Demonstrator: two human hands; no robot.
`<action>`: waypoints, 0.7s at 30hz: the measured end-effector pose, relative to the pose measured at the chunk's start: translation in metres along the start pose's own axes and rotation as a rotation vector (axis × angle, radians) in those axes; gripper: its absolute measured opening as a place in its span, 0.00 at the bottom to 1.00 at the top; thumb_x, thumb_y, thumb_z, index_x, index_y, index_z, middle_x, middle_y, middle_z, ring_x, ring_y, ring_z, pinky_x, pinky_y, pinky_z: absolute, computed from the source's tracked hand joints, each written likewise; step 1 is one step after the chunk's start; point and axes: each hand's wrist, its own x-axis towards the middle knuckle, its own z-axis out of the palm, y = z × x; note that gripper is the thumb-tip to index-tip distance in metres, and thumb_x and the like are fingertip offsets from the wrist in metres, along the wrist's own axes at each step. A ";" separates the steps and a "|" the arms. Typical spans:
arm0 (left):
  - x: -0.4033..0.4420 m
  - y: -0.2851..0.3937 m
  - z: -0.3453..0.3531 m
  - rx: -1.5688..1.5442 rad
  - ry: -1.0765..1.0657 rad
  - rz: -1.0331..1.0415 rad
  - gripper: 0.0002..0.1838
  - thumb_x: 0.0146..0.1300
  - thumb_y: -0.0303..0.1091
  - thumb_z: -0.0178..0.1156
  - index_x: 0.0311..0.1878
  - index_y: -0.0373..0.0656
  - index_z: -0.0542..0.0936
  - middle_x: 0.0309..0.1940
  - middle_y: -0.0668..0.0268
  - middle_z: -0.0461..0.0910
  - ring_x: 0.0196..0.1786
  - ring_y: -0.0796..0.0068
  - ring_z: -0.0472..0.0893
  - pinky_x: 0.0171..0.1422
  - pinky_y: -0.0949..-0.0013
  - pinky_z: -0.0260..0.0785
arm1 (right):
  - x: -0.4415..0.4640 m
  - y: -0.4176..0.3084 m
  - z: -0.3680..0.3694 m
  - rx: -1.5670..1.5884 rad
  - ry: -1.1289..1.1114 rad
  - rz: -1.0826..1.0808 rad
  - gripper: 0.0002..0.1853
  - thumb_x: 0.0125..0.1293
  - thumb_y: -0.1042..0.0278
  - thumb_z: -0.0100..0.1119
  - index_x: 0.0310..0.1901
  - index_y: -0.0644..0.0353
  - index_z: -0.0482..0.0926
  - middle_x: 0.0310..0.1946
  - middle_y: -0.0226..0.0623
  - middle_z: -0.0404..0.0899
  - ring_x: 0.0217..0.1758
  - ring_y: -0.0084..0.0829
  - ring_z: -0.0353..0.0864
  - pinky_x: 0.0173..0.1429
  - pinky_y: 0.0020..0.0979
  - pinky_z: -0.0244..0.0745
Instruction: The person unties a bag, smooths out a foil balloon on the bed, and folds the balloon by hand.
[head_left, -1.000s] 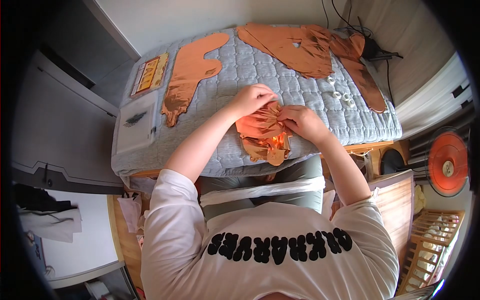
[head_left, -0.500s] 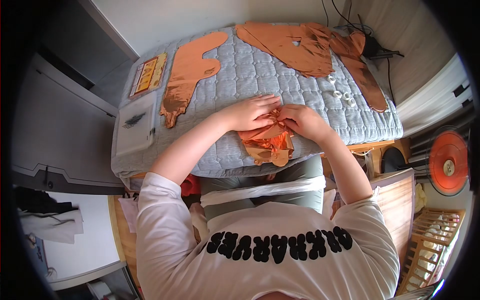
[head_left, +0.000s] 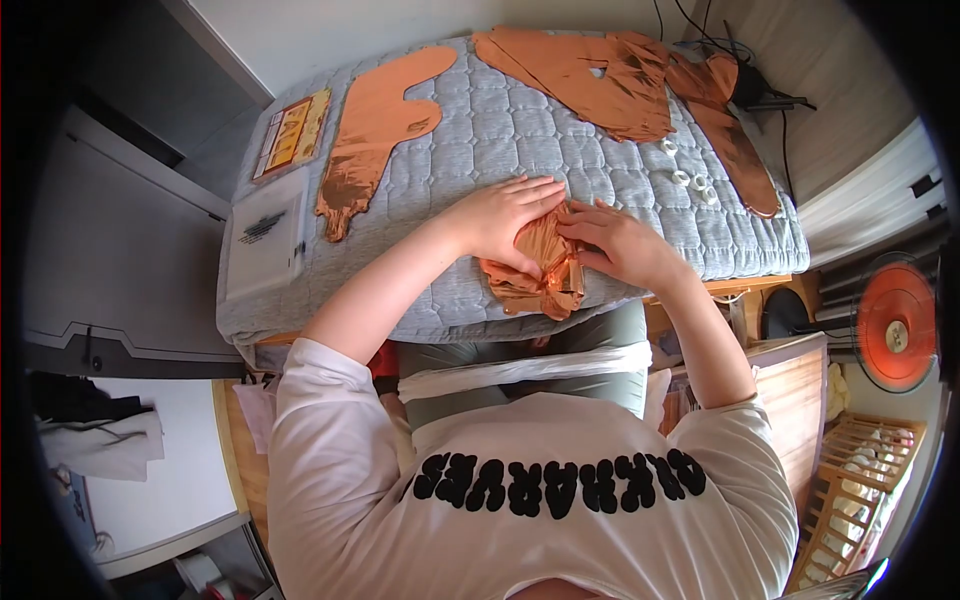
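A crumpled copper-coloured foil balloon (head_left: 545,245) lies bunched near the front edge of the bed, its lower end creased and gathered. My left hand (head_left: 505,222) rests over its left side, fingers stretched out flat and thumb spread down across the foil. My right hand (head_left: 622,243) touches the right side of the same balloon, fingers apart and slightly bent over its edge. Part of the foil is hidden under both hands.
Flat copper foil balloons lie on the grey quilted mattress (head_left: 480,140): one at left (head_left: 385,120), one at back (head_left: 590,85), one at right (head_left: 735,155). White rolls (head_left: 704,187), a clear case (head_left: 265,235) and a picture packet (head_left: 292,135) lie there too. A fan (head_left: 897,335) stands right.
My left thumb has moved down over the foil, and its fingers have spread. My right fingers have loosened from a pinch. The bunched balloon looks flatter and more gathered.
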 end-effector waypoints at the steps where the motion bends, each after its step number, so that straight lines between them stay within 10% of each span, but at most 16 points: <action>1: 0.000 0.000 -0.002 -0.014 -0.007 -0.008 0.64 0.45 0.60 0.78 0.82 0.41 0.59 0.83 0.54 0.57 0.85 0.56 0.56 0.88 0.50 0.48 | -0.001 -0.001 0.001 -0.013 0.023 -0.010 0.23 0.65 0.69 0.68 0.62 0.58 0.81 0.63 0.38 0.82 0.76 0.44 0.72 0.81 0.53 0.63; 21: 0.000 -0.006 0.006 0.021 0.020 0.018 0.63 0.50 0.69 0.73 0.82 0.43 0.59 0.83 0.57 0.57 0.85 0.55 0.56 0.88 0.49 0.48 | -0.005 -0.010 0.017 0.150 0.082 -0.146 0.25 0.54 0.77 0.68 0.57 0.59 0.86 0.60 0.40 0.84 0.67 0.45 0.82 0.70 0.47 0.77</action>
